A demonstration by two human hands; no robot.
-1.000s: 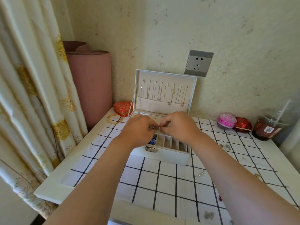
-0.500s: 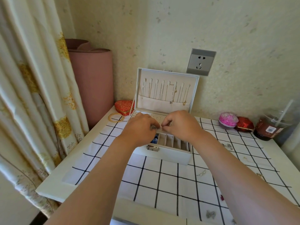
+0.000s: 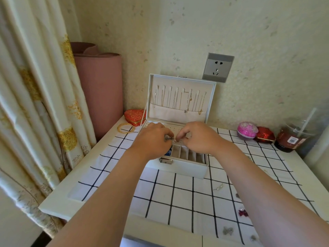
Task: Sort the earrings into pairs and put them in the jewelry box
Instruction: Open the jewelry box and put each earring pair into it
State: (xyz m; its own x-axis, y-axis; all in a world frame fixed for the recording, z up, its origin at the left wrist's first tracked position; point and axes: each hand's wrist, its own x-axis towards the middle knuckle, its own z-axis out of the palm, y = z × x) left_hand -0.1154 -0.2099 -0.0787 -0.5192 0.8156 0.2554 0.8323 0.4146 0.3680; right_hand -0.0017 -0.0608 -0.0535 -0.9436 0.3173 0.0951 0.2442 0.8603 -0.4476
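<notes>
Earring (image 3: pixel 169 139) pinched between curled fingers (image 3: pixel 168 134) of left hand (image 3: pixel 153 139) and right hand (image 3: pixel 197 138), just above holed panel (image 3: pixel 173 130) of open jewelry box (image 3: pixel 178 169), probably to press its pin into a hole. Other earrings (image 3: pixel 219 186) loose on surface (image 3: pixel 58 202).

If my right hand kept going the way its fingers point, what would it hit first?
Probably the small silver earring pinched in your left hand, just ahead of the fingertips of your right hand, above the open white jewelry box; depth is unclear.
</notes>
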